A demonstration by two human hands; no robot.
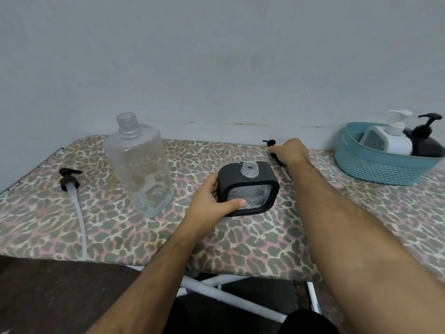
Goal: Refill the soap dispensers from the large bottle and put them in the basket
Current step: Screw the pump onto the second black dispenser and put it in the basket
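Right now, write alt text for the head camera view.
The left hand steadies an open black soap dispenser on a leopard-print table while the right hand grasps its black pump. A large clear bottle stands uncapped left; two dispensers sit in a blue basket right.

Setting: a domestic room, most likely a home utility or laundry corner. Evidence, itemised:

- Bench: a padded ironing board with a leopard-print fabric cover point(240, 237), carried on white tubular metal legs point(231, 295) that cross beneath it.
- Backdrop: a plain pale blue-grey painted wall point(216, 56), scuffed and stained along the line where the board meets it.
- Storage: a teal woven-pattern plastic basket point(375, 168) of the household kind, at the far right of the board.
- Toiletries: pump-top soap bottles, one white point(395, 138) and one black point(426, 141) (both standing in the basket).
- Floor: a dark surface point(60, 297) below the board's near edge.
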